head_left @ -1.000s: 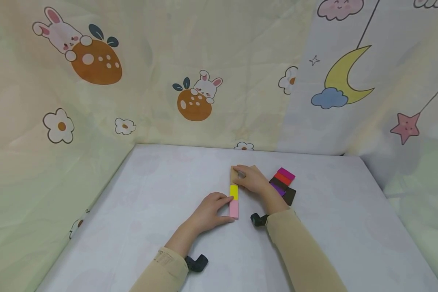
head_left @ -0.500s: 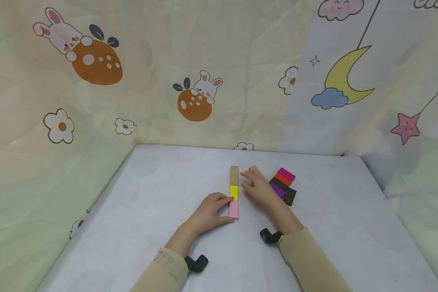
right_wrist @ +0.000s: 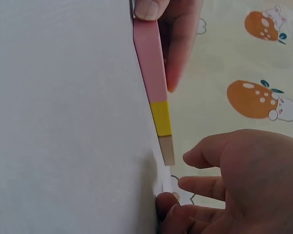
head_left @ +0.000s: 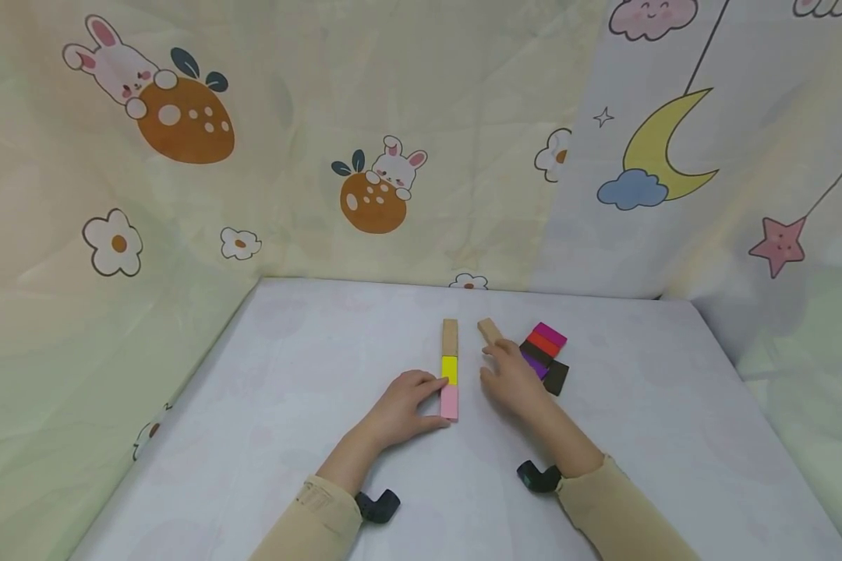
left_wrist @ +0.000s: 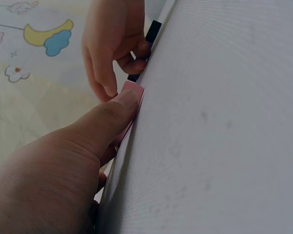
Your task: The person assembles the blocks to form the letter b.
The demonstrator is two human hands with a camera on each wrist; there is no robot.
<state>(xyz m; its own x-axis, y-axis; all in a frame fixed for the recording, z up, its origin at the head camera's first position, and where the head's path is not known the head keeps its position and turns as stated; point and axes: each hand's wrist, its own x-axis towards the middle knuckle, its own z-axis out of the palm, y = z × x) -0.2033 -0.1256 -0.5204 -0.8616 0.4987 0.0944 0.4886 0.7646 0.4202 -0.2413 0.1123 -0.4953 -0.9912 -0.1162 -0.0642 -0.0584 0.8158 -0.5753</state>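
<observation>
In the head view, a pink block [head_left: 449, 403], a yellow block [head_left: 450, 370] and a tan wooden block [head_left: 451, 337] lie end to end in one straight row on the white table. My left hand [head_left: 405, 409] pinches the pink block, thumb at its near end and index finger by the joint with the yellow one. To the right of the row, my right hand [head_left: 519, 383] is over the near end of a second tan block [head_left: 488, 329], which lies tilted; its thumb and fingers are apart. The right wrist view shows the gap between right thumb and fingers [right_wrist: 200, 187].
Right of my right hand lie flat blocks: a magenta one [head_left: 551, 333], a red one [head_left: 543, 344], a dark brown one [head_left: 537, 354], a purple one [head_left: 533, 365] and another dark one [head_left: 557, 378]. A patterned cloth wall [head_left: 463, 218] stands behind the table [head_left: 337, 327].
My right hand has let go of the tan block at the far end of the row and moved right and nearer, to the second tan block. The left hand has stayed put.
</observation>
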